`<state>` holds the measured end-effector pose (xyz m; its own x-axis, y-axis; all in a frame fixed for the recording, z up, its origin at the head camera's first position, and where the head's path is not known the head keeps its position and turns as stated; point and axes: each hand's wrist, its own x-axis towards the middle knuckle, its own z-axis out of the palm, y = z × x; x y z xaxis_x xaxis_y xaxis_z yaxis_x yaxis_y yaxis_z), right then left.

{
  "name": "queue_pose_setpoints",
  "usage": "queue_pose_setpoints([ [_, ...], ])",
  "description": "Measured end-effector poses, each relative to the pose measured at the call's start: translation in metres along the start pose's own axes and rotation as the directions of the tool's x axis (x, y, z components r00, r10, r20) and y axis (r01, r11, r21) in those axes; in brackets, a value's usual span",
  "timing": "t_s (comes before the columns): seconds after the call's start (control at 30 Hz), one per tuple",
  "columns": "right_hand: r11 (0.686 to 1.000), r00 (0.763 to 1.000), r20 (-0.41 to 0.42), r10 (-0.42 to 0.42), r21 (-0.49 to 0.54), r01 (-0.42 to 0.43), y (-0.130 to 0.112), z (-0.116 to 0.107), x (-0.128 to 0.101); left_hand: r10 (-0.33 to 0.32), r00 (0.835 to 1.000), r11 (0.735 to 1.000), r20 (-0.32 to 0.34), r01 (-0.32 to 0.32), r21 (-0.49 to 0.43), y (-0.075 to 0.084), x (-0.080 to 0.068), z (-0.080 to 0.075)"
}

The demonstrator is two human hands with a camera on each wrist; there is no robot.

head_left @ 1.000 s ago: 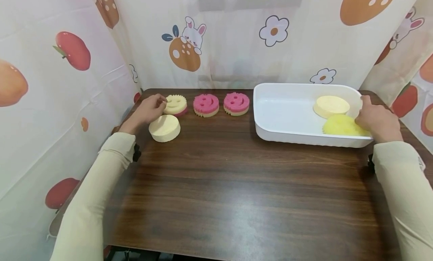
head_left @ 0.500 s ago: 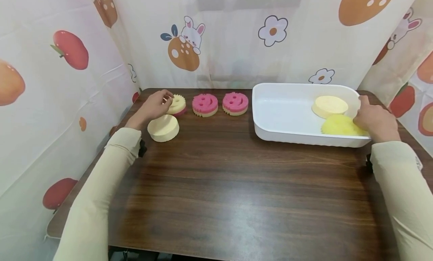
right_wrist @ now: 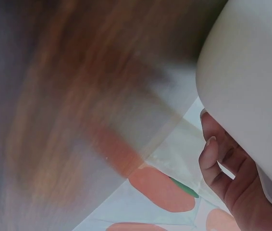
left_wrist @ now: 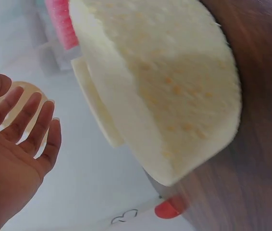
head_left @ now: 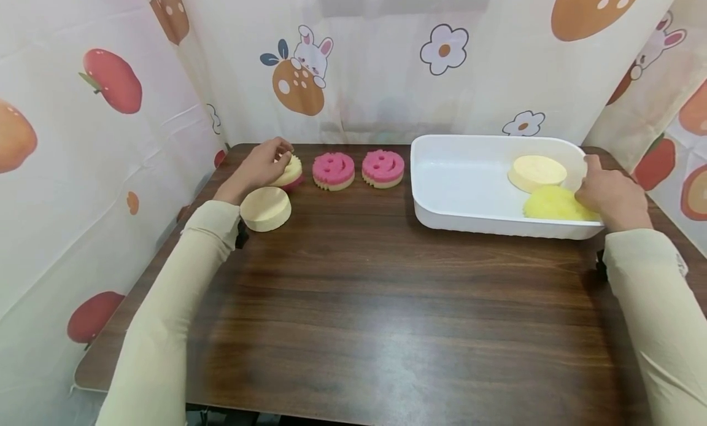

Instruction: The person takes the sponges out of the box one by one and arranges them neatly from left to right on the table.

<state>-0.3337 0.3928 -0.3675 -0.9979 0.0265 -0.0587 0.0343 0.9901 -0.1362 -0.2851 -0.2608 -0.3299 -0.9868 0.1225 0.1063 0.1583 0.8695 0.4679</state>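
In the head view my left hand point(head_left: 262, 168) is over a round smiley sponge point(head_left: 291, 170), cream on top and pink below, partly hiding it. Loosely bent fingers show in the left wrist view, with nothing in that hand point(left_wrist: 23, 144). Just in front of it lies a plain cream round sponge point(head_left: 266, 209), large in the left wrist view. My right hand point(head_left: 614, 197) grips the right end of a white tray point(head_left: 458, 222), its fingers curled against the outer wall in the right wrist view. Inside the tray lie a cream disc point(head_left: 537, 173) and a bright yellow sponge point(head_left: 558, 204).
Two pink-topped smiley sponges point(head_left: 334, 170) point(head_left: 383, 168) stand in the back row, between the left hand and the tray. The brown wooden table point(head_left: 353, 303) reaches back to a printed curtain point(head_left: 375, 76), which also hangs along both sides.
My left hand has shifted right and slightly back, from the cream-topped smiley sponge's left edge to above it. The right hand stays on the tray, and the sponges keep their places.
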Motion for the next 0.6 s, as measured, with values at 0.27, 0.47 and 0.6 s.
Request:
queue_pose_setpoints([
  [0.27, 1.0, 1.0, 0.005, 0.003, 0.004, -0.003, -0.002, 0.0, -0.001, 0.027, 0.999, 0.999, -0.018, -0.027, -0.023, 0.008, 0.009, 0.003],
  [0.47, 1.0, 1.0, 0.01, 0.005, 0.003, -0.005, -0.002, 0.0, -0.002, 0.048, 0.999, 0.998, -0.012, -0.048, -0.033, 0.014, 0.014, 0.01],
  [0.6, 1.0, 1.0, -0.002, 0.0, 0.002, 0.0, -0.002, -0.001, -0.003, 0.045, 0.999, 0.998, -0.011, -0.045, -0.05, 0.023, 0.018, 0.011],
])
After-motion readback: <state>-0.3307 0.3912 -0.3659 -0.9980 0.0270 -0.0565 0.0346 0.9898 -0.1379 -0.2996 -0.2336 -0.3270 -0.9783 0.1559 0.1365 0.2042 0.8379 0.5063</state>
